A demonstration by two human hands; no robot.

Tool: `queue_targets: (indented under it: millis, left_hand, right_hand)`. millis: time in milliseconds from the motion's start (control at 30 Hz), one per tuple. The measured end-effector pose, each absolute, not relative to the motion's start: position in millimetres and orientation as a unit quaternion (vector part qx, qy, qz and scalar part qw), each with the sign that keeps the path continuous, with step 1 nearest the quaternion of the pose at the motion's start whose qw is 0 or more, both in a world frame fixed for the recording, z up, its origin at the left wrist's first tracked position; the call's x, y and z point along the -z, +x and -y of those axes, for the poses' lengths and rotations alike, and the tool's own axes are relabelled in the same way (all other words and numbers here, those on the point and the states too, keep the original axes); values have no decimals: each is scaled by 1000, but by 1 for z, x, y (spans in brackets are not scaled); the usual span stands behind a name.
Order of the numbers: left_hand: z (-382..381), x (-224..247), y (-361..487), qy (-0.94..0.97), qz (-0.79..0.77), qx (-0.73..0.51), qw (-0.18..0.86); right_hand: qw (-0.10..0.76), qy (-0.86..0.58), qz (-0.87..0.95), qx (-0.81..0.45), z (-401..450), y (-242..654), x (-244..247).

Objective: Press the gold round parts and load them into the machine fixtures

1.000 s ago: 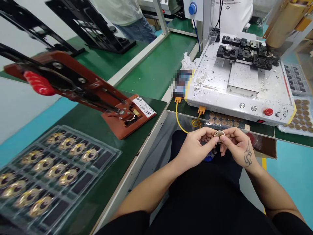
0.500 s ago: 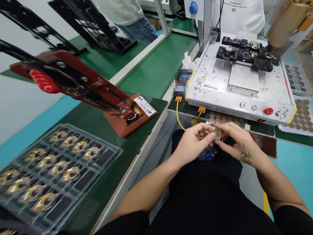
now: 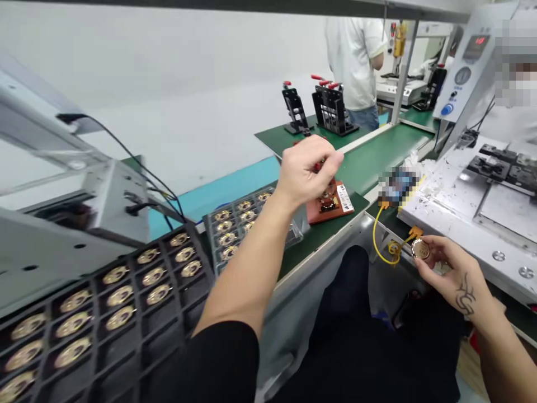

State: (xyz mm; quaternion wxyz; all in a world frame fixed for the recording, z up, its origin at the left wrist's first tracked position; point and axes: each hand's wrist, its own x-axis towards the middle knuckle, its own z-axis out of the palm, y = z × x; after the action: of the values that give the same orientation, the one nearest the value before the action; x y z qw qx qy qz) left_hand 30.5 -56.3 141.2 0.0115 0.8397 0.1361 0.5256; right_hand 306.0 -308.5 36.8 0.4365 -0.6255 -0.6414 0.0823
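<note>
In front of the white machine [image 3: 453, 224], toward the right of the view, held a round watch case [image 3: 420, 248] up in the air in the right hand [image 3: 451, 274], pinched by its edge between thumb and fingers, with its flat, gold-coloured face toward the camera. Had a yellow cable [image 3: 376, 235] looping down just to the left of the watch case. Held the left arm [image 3: 251, 252] straight out over the dark green bench [image 3: 319, 235], with the left hand [image 3: 308, 170] up high, palm down, in front of the brown press [image 3: 315, 212]. Had the left fingers curled well in and the thumb pointing forward; saw a bit of red [image 3: 318, 167] between them, but could not tell from this angle about any hold on the press. Saw a white label [image 3: 345, 197] on the press base, with writing too small to read. Had, at the near left, a black tray [image 3: 161, 336] bearing rows of gold-coloured watch parts [image 3: 119, 295]. Beyond it, near the brown press, had a clear tray [image 3: 294, 233] with more such parts, partly hidden behind the left forearm. Farther back, saw black presses [image 3: 333, 112] with red handles [image 3: 323, 83], and past those a person in a white shirt [image 3: 352, 61].
</note>
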Motion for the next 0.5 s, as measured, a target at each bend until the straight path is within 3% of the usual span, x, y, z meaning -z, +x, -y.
queue_targets:
  millis: [133,400,500]
  left_hand:
    - [34,-138,25,885,-98,-455,-12]
    - [-36,-210,27,740,-236,-607,169]
    - [-70,-197,-3,737,-283,-591,167]
  right_hand:
    - [461,-603,639,-125,294,299,-40]
    - [473,-570,650,-171,218,280,-42]
    - [464,-562,656,-193,190,273,-34]
